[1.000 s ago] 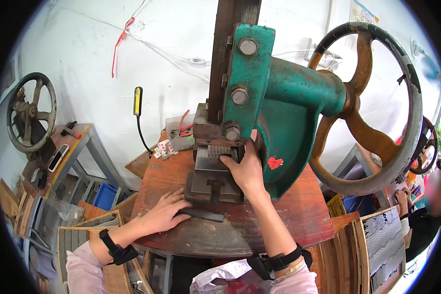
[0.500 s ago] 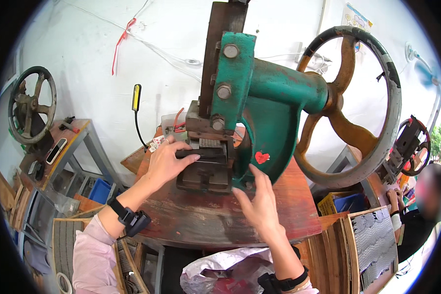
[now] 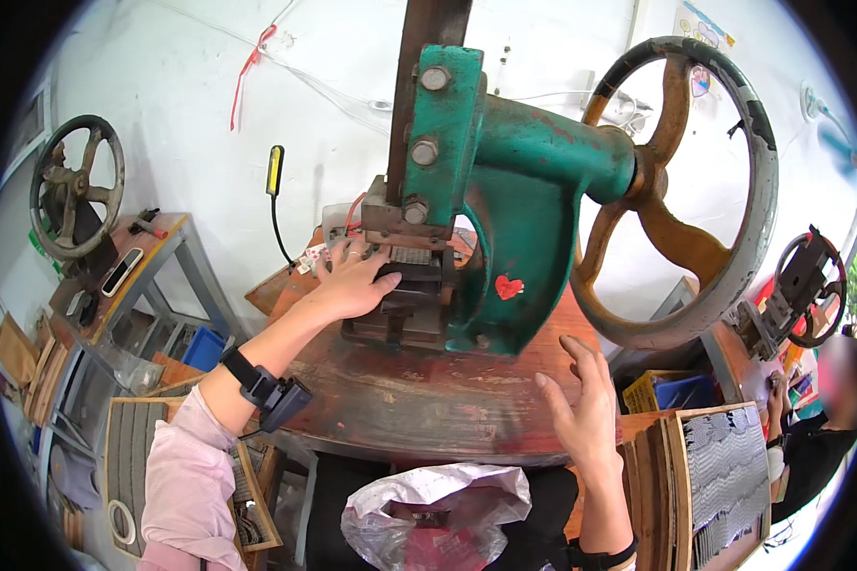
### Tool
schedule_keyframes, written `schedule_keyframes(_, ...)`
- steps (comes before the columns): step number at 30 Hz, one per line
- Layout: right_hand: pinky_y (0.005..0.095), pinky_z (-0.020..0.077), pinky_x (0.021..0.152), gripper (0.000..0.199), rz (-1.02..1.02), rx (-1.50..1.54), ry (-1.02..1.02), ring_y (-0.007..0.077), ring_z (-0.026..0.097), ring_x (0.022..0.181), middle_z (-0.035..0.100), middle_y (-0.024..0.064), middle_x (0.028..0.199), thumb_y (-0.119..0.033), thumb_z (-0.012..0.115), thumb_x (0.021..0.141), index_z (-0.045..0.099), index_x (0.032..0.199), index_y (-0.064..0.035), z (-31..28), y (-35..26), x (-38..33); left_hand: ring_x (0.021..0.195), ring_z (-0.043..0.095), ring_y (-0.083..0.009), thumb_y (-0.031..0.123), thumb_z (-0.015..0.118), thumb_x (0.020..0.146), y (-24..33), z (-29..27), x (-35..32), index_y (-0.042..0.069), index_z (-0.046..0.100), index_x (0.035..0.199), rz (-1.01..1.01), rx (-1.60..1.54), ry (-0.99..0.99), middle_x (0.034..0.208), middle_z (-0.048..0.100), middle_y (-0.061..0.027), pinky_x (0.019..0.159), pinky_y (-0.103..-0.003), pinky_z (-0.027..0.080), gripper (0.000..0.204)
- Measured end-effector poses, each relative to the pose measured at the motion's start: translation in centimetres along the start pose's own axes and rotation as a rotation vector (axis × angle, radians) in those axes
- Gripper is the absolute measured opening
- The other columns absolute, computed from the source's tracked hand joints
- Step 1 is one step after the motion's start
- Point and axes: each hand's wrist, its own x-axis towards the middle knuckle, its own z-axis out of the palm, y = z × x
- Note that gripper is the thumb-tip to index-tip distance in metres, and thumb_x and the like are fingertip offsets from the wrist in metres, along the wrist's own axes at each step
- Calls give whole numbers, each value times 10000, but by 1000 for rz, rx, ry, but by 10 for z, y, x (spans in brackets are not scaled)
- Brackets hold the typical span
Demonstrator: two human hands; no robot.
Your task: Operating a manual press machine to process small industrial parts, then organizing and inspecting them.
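Left hand: the left hand is laid flat, fingers spread, against the dark metal die block under the ram of the green cast-iron hand press; the thumb is pressed to the block's front edge; nothing is seen to be clasped in it.
Right hand: the right hand is held open and empty, fingers loosely spread, above the near right edge of the table, well apart from the die block.
Die block: it is seated on the press base, directly below the bolted head, at the middle of the round rust-red metal table.
Press: it is stood upright on the table; a small red heart-shaped sticker is borne on its side; a large worn spoked handwheel is carried on its right.
Wrists: a black strap with a small device is worn on the left forearm.
Lap: a crumpled clear plastic bag is seen below the table's near edge.
Left background: a smaller dark handwheel is mounted on a second bench; a yellow-and-black lamp on a stalk is seen before the white wall.
Right edge: stacked wooden frames with grey patterned sheets are stood beside the table; another person is seated beyond them.
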Motion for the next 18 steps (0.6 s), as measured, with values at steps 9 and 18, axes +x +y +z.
schedule_keyframes(9, 424, 400, 949, 420, -44, -101, 29, 371, 477, 1136, 504, 207, 1213, -119, 688, 789, 544, 1168, -13, -36, -5, 3, 1382, 115, -397, 567, 517, 844, -4, -11, 3, 238, 419, 1386, -59, -97, -45, 1498, 220, -161, 1077, -581, 81, 641)
schedule_keyframes(18, 406, 440, 912, 389, -254, -216, 119, 363, 531, 1091, 537, 191, 1176, -20, 703, 740, 585, 1110, -11, -61, -33, 22, 1348, 183, -405, 562, 475, 868, -1, -7, -3, 264, 443, 1367, -12, -12, 23, 1472, 271, -170, 1049, -624, 86, 582)
